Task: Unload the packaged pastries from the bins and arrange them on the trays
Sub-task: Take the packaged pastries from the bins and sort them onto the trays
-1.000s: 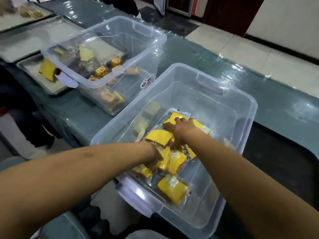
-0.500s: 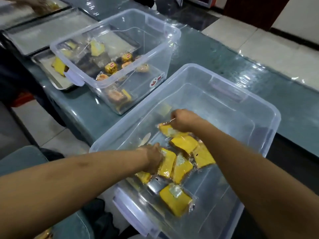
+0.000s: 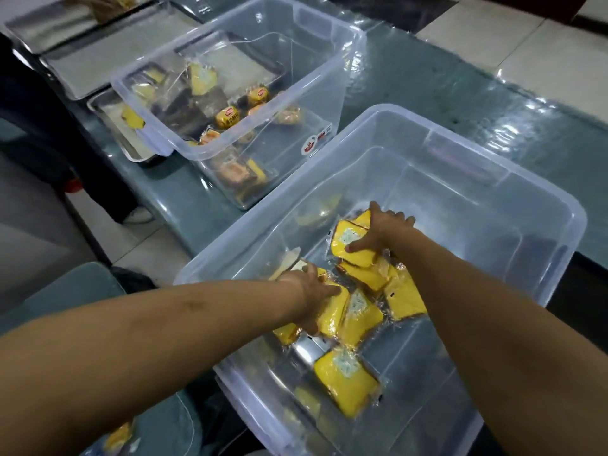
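Observation:
Several yellow packaged pastries lie on the floor of the near clear bin (image 3: 493, 169). My left hand (image 3: 309, 291) reaches in from the left and grips one yellow pastry (image 3: 334, 312) standing on edge. Farther in, my right hand (image 3: 383, 230) grips the top yellow pastry (image 3: 350, 245) of a small pile, thumb on its upper face and fingers over its far edge. One more yellow pastry (image 3: 345, 380) lies apart near the bin's front wall.
A second clear bin (image 3: 329, 103) stands at the back left, holding round gold-wrapped pastries (image 3: 227, 117) and other packs. Behind it are metal trays (image 3: 95, 57); a small tray (image 3: 112, 120) holds a yellow pastry (image 3: 133, 118). Another person's hand (image 3: 102, 6) is at the top left.
My right hand has gone from a clenched hold on a pastry's corner to a spread grip across the top pastry. My left hand stays on its pastry. The view has shifted closer.

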A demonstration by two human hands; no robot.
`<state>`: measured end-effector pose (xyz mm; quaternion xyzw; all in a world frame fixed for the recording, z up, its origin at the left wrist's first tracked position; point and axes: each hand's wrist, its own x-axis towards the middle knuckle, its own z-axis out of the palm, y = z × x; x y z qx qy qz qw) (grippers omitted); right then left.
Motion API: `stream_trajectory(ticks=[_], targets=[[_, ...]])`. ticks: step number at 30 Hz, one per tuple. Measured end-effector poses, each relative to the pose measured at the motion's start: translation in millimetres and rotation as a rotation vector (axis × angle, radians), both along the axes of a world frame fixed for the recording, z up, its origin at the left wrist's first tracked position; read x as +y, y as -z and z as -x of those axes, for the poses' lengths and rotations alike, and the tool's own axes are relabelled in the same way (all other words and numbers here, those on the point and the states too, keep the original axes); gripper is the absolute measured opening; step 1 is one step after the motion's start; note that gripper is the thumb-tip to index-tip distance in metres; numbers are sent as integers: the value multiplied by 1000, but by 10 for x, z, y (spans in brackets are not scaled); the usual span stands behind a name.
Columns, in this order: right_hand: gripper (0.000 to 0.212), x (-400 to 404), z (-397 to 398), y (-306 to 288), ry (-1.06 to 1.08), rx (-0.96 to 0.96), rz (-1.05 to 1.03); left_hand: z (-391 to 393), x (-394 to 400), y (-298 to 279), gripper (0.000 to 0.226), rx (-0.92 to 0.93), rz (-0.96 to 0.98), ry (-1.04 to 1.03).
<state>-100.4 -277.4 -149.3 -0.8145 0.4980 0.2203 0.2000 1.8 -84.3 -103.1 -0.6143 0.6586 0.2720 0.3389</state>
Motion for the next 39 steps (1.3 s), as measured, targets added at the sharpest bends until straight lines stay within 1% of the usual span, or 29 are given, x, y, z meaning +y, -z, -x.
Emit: stream_trajectory(ticks=[1, 3, 6, 7, 10, 12, 13, 14, 16, 17, 18, 21, 22, 26, 28, 30, 31, 32, 33, 34, 37, 39], targets=[[131, -15, -3, -33, 11, -5, 29, 15, 12, 6, 108, -9, 20, -1], [111, -60, -28, -116, 39, -23, 72, 29, 28, 53, 116, -35, 89, -13], [79, -117, -92, -281, 107, -33, 7, 55, 48, 164, 127, -91, 137, -41], [72, -136, -104, -345, 130, -39, -18, 71, 48, 194, 127, -99, 146, -44], [64, -170, -59, -529, 135, -24, -91, 83, 32, 192, 123, -72, 139, -64], [72, -162, 10, -565, 112, 54, -220, 25, 25, 144, 120, -17, 114, -67], [83, -137, 49, -560, 87, 116, -281, -13, 19, 102, 116, 16, 113, -67], [99, -85, 80, -558, 43, 174, -319, -61, 12, 75, 109, 42, 125, -66], [133, 0, 124, -462, -62, 245, -340, -149, -6, -1, 96, 75, 171, -66], [140, 38, 145, -385, -103, 256, -330, -189, -19, -32, 91, 84, 199, -70], [139, 91, 163, -337, -119, 242, -321, -233, -34, -49, 87, 87, 229, -78], [110, 209, 188, -298, -124, 153, -243, -312, -47, -75, 79, 112, 280, -108], [105, 231, 195, -304, -125, 135, -223, -325, -46, -68, 80, 128, 290, -125], [92, 332, 244, -382, -181, 125, -130, -338, -102, -167, 88, 199, 340, -228], [84, 383, 286, -392, -198, 82, -73, -340, -138, -267, 94, 232, 395, -273], [84, 424, 309, -397, -179, 18, -42, -336, -145, -354, 97, 272, 459, -289], [89, 447, 307, -412, -153, -3, -41, -333, -139, -407, 95, 298, 496, -298], [97, 470, 293, -425, -129, 1, -45, -333, -124, -466, 94, 326, 534, -305], [103, 503, 270, -453, -117, 37, -51, -334, -102, -534, 94, 350, 564, -305], [106, 533, 244, -473, -118, 95, -54, -336, -73, -605, 96, 371, 588, -302], [97, 625, 181, -480, -130, 235, -74, -355, 65, -796, 103, 396, 668, -275], [91, 673, 167, -475, -140, 233, -66, -383, 166, -888, 103, 405, 722, -272]])
